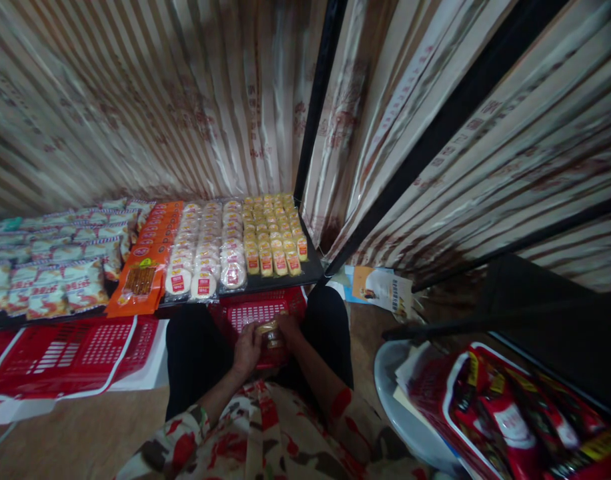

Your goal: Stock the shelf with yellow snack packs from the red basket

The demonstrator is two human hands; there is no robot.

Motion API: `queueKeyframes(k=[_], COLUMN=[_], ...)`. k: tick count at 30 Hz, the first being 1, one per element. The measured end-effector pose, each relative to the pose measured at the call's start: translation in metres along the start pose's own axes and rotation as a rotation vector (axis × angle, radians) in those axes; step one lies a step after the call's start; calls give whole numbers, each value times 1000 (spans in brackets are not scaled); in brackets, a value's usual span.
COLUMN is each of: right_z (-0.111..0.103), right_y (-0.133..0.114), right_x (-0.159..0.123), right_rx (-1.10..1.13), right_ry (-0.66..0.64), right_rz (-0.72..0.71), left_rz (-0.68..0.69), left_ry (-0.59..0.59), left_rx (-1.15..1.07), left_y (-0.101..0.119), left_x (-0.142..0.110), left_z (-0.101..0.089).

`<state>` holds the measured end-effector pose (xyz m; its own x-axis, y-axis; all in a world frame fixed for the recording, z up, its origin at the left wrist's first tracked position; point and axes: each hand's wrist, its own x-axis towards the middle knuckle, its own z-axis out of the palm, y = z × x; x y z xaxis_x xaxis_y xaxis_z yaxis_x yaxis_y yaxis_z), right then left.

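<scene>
- I see gold packs [267, 328] over the basket [250, 313], the top one's long axis running crosswise.
- My left hand [247, 348] and right hand [289, 328], both partly curled, grip them.
- Far right, a white-edged container [449, 388] holds red packets [513, 423].

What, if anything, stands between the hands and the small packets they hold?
Nothing visible: the left hand and right hand both touch the packets. The red basket shows behind, not between.
</scene>
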<state>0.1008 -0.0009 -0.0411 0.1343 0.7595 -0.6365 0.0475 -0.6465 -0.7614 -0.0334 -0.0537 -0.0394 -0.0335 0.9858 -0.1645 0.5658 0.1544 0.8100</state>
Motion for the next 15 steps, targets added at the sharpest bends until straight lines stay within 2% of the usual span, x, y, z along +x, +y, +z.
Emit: queueKeyframes(k=[12, 15], right_z=[0, 1], right_y=[-14, -11], right_x=[-10, -8], right_rx=[45, 38], right_ry=[-4, 5], right_rz=[143, 122], left_rz=[-30, -37], left_ry=[21, 26], left_rx=[-3, -10], left_y=[-4, -3], left_x=[0, -1], left_z=[5, 4])
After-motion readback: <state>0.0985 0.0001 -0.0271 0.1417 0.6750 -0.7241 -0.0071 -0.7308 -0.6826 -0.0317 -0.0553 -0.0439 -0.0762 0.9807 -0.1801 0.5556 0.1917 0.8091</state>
